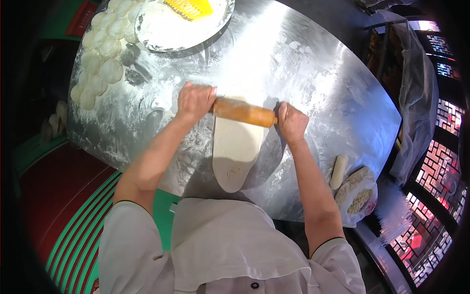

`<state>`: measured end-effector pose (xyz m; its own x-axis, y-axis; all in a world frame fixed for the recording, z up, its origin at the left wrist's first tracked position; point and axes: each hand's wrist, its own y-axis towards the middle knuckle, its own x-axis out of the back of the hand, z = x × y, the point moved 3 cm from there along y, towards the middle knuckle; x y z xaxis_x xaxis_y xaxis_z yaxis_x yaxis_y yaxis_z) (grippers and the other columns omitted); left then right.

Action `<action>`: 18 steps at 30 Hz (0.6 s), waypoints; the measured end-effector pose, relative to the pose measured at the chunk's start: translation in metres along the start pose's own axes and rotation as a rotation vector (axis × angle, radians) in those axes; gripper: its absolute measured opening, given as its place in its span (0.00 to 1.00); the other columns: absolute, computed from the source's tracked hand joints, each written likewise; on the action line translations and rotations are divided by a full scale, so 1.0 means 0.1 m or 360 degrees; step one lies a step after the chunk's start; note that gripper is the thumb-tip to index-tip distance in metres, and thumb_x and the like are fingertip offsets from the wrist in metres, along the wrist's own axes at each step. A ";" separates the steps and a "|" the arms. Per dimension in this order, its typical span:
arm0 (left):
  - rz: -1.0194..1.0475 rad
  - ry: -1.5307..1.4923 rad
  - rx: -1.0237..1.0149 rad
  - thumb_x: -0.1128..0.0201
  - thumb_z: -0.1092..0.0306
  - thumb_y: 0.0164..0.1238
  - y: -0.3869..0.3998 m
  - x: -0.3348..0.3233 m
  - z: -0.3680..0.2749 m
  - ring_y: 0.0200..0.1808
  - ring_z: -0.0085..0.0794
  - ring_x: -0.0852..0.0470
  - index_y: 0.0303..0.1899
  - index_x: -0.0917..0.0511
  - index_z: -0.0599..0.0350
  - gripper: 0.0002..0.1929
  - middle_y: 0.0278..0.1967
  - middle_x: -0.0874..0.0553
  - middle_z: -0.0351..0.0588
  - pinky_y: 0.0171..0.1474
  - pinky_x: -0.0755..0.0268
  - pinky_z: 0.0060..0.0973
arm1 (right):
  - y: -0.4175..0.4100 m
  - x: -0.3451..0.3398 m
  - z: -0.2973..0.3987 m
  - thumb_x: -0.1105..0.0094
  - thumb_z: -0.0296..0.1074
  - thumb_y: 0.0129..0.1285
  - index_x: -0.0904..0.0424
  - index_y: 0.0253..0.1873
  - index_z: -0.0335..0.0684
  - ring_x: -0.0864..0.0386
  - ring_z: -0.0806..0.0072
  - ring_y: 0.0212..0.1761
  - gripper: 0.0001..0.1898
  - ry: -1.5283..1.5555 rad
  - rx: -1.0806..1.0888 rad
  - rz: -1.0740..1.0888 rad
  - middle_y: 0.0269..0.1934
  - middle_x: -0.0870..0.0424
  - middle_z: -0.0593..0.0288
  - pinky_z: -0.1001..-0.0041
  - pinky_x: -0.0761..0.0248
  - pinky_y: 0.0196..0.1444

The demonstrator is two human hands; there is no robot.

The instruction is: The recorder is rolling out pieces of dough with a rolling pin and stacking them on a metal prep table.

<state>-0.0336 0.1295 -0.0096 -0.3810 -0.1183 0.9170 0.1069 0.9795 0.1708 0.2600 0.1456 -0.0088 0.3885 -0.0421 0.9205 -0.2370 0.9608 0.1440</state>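
A wooden rolling pin lies across a long flat sheet of dough in front of me. My left hand grips the pin's left handle, and my right hand is closed around the dark handle at the other end. The dough tapers to a rounded end near my apron and bears a few small specks there. Beyond the pin its far part is partly lost in glare. Both of my arms reach forward over a steel tabletop streaked with flour.
Several round dough pieces cluster at the far left. Beside them stands a wide pan of flour with a yellow plastic scraper in it. At the right front, a small dough roll lies next to a plastic bag with crumbly contents.
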 end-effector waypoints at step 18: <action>0.0448 -0.0146 -0.0007 0.44 0.68 0.69 -1.91 0.39 -0.64 0.28 0.40 0.19 0.28 0.23 0.57 0.10 0.24 0.21 0.47 0.32 0.33 0.38 | -2.14 0.12 0.37 0.52 0.46 0.74 0.22 0.28 0.45 0.19 0.58 0.23 0.19 0.0104 -0.0155 0.0468 0.22 0.19 0.56 0.59 0.29 0.25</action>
<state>-0.0100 -0.0726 0.0170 -0.4174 0.1734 0.8920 0.2243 0.9709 -0.0838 0.2827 -0.0706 -0.0150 0.3733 0.2562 0.8916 -0.2627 0.9510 -0.1633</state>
